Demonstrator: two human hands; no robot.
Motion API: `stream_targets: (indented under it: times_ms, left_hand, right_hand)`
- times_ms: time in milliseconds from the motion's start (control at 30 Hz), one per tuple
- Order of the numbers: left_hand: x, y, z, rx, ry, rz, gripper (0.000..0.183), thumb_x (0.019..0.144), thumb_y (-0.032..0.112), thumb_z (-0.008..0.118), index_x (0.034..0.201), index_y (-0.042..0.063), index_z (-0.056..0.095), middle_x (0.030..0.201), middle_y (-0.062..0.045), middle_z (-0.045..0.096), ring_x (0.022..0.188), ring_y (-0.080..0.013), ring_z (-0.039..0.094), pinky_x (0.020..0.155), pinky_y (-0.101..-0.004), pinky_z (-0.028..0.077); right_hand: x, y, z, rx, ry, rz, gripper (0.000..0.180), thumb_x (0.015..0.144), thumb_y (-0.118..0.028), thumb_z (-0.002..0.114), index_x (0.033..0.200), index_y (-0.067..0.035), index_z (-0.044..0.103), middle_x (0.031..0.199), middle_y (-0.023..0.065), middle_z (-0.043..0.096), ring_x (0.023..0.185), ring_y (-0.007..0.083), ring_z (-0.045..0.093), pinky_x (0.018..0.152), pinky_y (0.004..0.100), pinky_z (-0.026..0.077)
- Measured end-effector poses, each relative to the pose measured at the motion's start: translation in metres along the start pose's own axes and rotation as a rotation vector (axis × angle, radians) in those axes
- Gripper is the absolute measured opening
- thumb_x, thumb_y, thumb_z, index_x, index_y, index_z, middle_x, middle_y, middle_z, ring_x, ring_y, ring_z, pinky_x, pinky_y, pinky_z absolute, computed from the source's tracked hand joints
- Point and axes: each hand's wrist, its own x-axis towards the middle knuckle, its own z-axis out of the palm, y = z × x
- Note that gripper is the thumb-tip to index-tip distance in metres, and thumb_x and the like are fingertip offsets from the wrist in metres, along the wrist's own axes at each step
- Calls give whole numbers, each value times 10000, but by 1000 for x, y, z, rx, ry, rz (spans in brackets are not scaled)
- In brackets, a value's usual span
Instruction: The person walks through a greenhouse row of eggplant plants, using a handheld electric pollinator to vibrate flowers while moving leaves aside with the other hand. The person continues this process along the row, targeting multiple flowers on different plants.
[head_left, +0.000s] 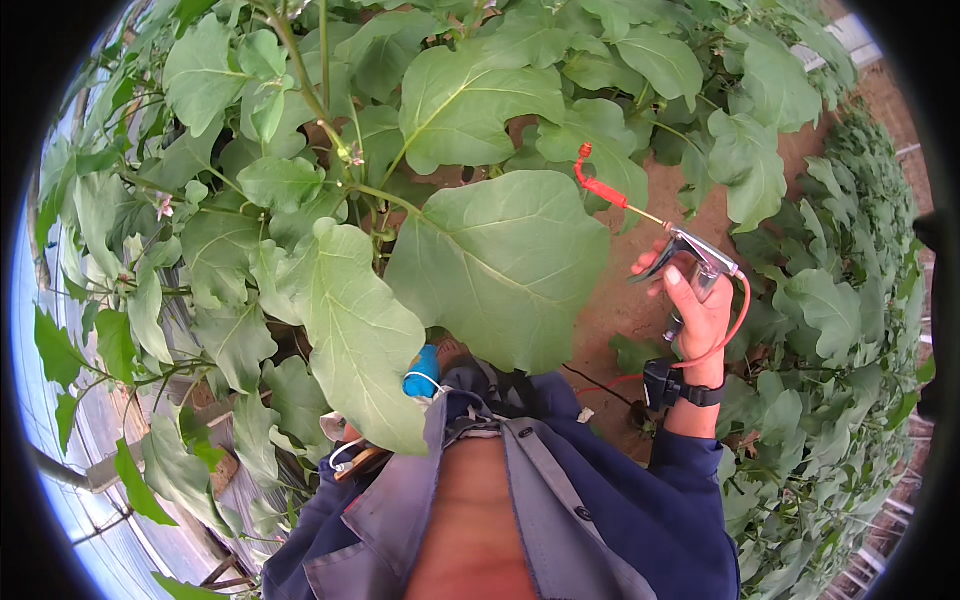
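Note:
My right hand is wrapped around the grip of a metal trigger spray gun, right of the middle. From the gun a thin brass tube leads up and left to a bent red nozzle. A reddish hose runs back from its rear end along my wrist. The nozzle tip is close to broad eggplant leaves. A long leaf hides nearly all of my left hand; only a sliver of skin shows by a white thing, so its grip cannot be told.
Eggplant stems with pale purple flowers rise at the left and top. Another row of plants lines the right. Bare brown soil lies between them. A blue object with a white cord is at my front. Plastic sheeting borders the left.

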Motion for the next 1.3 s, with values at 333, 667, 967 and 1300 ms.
stream_targets:
  times_ms: [333,667,967,1300]
  left_hand:
    - [-36,102,32,326,51,56,514,894,488,613,1001,-1,729,995,-302,700,960,-468,682,817,-536,547]
    - [-99,344,33,300,1,102,338,930,344,607,952,23,711,823,-181,716,852,-380,698,772,-481,533]
    - [-78,480,31,221,-193,311,269,1003,231,623,1056,-33,641,824,-88,667,733,-170,660,699,-331,546]
    - [-15,639,64,237,-241,931,389,968,257,636,1245,-15,607,1103,-181,705,962,-327,688,872,-431,536]
  right_hand:
    - [-14,45,-116,108,-2,10,435,959,-168,646,1322,62,577,1068,152,725,978,250,716,739,300,540]
    - [-30,100,-231,273,84,112,352,945,-195,695,1193,48,640,987,107,726,892,176,707,662,269,544]
    - [-48,114,-272,231,165,172,305,940,-173,703,1158,33,649,980,105,733,879,164,705,668,270,541]
    - [-57,111,-296,167,300,232,357,924,-138,717,1219,42,624,1011,115,725,909,188,706,702,280,550]
